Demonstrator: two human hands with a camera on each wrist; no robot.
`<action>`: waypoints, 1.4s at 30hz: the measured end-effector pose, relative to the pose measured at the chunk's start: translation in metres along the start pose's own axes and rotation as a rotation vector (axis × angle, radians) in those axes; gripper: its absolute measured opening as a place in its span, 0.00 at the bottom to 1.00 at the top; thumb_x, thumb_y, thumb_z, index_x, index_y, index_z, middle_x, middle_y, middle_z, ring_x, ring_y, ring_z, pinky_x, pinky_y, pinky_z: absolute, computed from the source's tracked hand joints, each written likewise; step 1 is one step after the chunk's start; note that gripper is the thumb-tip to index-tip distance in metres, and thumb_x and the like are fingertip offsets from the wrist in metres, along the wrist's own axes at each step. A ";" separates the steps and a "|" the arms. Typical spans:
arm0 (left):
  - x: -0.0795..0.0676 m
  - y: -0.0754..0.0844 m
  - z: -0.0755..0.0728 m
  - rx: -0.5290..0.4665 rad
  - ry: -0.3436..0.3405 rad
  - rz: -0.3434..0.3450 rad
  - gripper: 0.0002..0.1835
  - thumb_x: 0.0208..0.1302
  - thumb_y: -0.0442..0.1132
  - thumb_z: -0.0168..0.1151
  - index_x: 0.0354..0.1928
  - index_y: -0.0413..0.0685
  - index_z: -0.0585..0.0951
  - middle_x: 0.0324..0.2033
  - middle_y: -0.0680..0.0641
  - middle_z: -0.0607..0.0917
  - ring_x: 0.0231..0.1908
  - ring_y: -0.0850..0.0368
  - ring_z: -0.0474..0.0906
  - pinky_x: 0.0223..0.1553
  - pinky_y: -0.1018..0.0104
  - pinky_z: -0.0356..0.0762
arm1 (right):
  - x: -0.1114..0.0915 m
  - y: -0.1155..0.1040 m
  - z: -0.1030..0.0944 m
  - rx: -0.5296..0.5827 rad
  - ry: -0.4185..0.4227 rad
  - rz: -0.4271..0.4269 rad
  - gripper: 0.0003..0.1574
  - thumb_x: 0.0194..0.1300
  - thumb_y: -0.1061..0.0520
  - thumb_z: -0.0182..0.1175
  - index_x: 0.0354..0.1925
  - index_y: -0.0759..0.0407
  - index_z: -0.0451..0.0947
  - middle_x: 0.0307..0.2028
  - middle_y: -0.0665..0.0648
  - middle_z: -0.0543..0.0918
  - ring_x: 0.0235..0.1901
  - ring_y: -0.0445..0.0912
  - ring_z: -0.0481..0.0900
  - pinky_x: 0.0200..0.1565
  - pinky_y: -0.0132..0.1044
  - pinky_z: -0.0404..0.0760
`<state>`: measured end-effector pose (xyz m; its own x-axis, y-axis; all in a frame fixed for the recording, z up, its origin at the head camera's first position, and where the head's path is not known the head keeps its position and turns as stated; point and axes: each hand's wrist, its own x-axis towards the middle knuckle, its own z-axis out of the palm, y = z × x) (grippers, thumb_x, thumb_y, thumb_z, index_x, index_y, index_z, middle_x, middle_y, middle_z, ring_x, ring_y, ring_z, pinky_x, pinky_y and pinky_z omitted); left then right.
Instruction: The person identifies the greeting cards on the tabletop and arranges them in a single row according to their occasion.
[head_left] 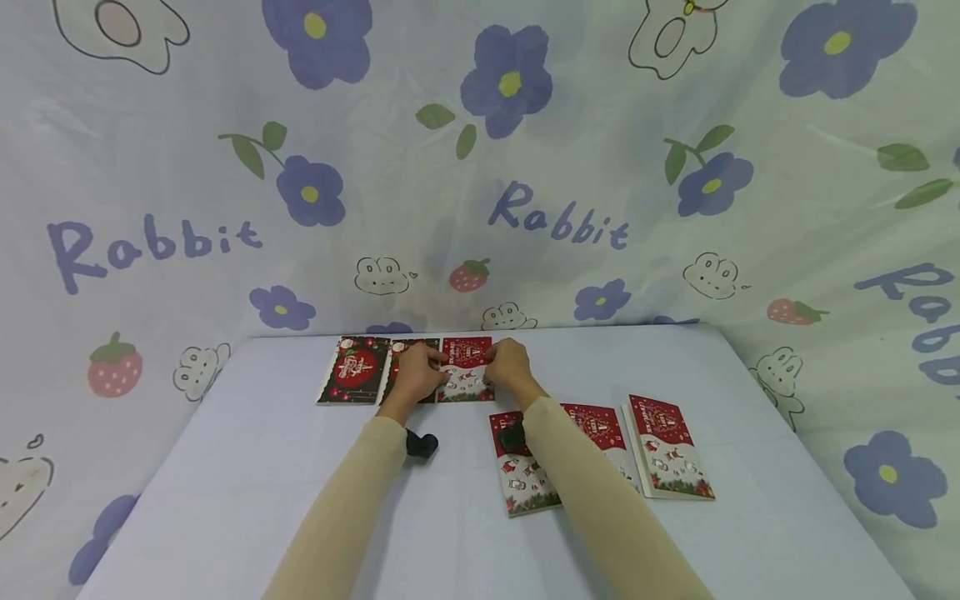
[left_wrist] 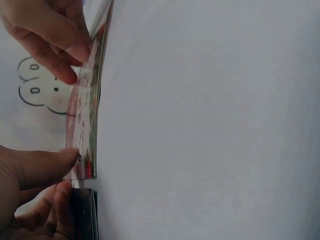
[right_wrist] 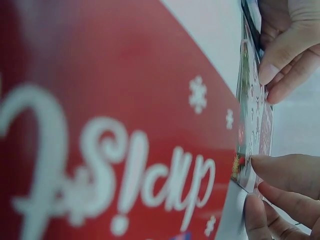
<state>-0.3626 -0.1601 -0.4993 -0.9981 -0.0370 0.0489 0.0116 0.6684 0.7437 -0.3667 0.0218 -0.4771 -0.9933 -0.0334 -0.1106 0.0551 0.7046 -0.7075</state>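
A red-and-white Christmas card (head_left: 467, 385) lies at the far side of the white table, between both hands. My left hand (head_left: 420, 372) pinches its left edge, thumb (left_wrist: 62, 159) on the card's face and fingers beside a dark card. At the opposite edge, my right hand (head_left: 513, 367) pinches the card with its thumb (right_wrist: 275, 167) on top. Left of it, in a row, are a dark Christmas card (head_left: 400, 347), partly covered by my left hand, and another dark card (head_left: 354, 371) with a red round design.
Nearer and to the right lie more red-and-white cards: one (head_left: 525, 483) partly under my right forearm, another (head_left: 600, 423) partly covered by the sleeve, and a thicker-looking one (head_left: 671, 450) at far right. A patterned cloth (head_left: 420, 208) hangs behind the table.
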 end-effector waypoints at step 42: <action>-0.078 0.044 -0.001 -0.298 -0.031 0.028 0.16 0.63 0.30 0.75 0.53 0.36 0.88 0.45 0.39 0.88 0.41 0.50 0.83 0.37 0.65 0.78 | -0.071 0.042 -0.079 0.282 0.055 -0.106 0.22 0.64 0.61 0.74 0.56 0.60 0.85 0.53 0.65 0.84 0.50 0.54 0.82 0.50 0.49 0.82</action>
<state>-0.2838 -0.1280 -0.4696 -0.9985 0.0040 0.0547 0.0513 0.4214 0.9054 -0.3017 0.1101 -0.4439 -0.9986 -0.0526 0.0070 -0.0311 0.4740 -0.8800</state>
